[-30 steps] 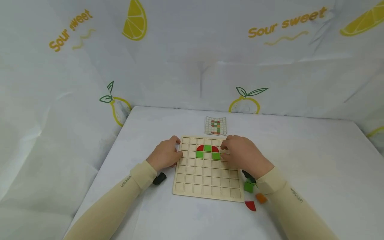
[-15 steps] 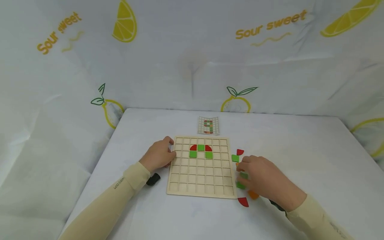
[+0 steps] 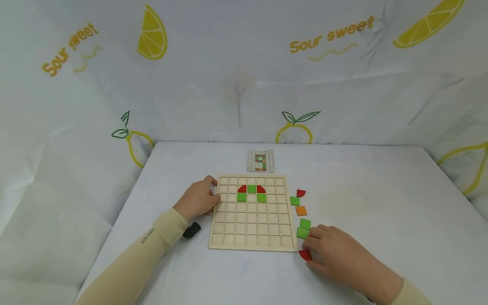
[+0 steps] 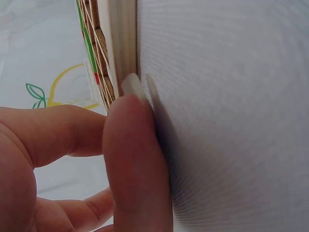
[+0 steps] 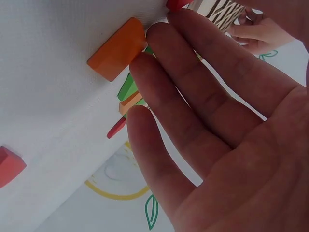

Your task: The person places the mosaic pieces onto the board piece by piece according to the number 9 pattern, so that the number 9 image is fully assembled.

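Observation:
My left hand (image 3: 195, 197) touches the left edge of a wooden grid board (image 3: 252, 228). In the left wrist view a fingertip presses against the board's side (image 4: 124, 43). My right hand (image 3: 343, 258) is low on the table off the board's near right corner. Its thumb and index fingertip lie either side of a red quarter-circle tile (image 3: 305, 255). In the right wrist view the fingers are extended, with an orange tile (image 5: 118, 48) beside their tips. Set in the board are two red quarter-circle tiles (image 3: 242, 189) and several green square tiles (image 3: 251, 189).
Right of the board lie another red quarter-circle tile (image 3: 300, 193), an orange square tile (image 3: 301, 210) and several loose green tiles (image 3: 295, 201). A small pattern card (image 3: 261, 161) lies behind the board. A black object (image 3: 192, 230) sits by the left wrist.
My right hand has moved from the board's upper right, past the loose tiles, to the near red tile. The left hand stays at the board's edge. The head view has shifted slightly.

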Tool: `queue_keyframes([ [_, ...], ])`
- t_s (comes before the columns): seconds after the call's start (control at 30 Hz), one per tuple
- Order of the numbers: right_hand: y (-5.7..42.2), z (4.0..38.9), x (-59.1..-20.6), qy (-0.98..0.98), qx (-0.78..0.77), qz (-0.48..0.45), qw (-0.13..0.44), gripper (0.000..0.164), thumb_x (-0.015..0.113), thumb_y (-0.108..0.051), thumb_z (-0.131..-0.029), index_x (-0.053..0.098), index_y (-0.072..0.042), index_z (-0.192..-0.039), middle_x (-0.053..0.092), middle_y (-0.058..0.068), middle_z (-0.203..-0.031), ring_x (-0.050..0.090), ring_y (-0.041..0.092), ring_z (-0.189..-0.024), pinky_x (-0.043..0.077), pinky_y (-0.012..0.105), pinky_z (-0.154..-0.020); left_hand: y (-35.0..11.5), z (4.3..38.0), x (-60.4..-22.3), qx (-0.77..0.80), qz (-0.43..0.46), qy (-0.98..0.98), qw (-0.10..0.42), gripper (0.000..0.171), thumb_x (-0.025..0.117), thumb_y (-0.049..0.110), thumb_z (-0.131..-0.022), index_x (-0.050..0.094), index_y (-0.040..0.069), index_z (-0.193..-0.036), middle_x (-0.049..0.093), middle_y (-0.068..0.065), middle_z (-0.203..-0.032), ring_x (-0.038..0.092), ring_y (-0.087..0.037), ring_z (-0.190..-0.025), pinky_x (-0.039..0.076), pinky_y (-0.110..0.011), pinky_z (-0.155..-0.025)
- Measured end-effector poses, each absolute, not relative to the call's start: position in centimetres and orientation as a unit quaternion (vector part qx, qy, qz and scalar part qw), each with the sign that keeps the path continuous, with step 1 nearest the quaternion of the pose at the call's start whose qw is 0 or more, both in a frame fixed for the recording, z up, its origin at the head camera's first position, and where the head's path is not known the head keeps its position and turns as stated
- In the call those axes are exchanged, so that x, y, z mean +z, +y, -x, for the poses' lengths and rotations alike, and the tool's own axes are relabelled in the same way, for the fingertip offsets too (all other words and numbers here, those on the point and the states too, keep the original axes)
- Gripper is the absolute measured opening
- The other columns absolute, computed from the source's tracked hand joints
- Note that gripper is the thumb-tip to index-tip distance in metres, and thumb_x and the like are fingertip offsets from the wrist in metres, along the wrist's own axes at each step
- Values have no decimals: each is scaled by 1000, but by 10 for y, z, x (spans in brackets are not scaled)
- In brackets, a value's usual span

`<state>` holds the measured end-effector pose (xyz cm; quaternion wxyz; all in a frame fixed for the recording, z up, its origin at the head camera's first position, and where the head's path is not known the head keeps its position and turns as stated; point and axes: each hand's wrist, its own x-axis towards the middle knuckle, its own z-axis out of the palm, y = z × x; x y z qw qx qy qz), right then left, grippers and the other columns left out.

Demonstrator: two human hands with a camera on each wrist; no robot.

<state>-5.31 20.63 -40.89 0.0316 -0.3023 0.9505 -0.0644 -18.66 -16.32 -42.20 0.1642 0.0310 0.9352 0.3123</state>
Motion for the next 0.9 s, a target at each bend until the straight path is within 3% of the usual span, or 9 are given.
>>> queue_keyframes([
  [0.53,210,62,-402,952,-51,300,21,20,93,-28,-82,75,-33,-88,58,-23,-87,48,1,-82,56,36,-83,-163,187,-421,312,-34,935,164,47,63,19,-104,50,7,-148,69,-6,-87,65,-17,-59,49,-29,-63],
  [0.9,180,101,-387,947,-74,313,7,11,90,-26,-87,79,-26,-90,65,-16,-87,53,1,-76,54,32,-77,-164,187,-422,314,-42,934,165,48,63,17,-102,51,7,-147,69,-6,-79,63,-17,-57,48,-29,-62],
])
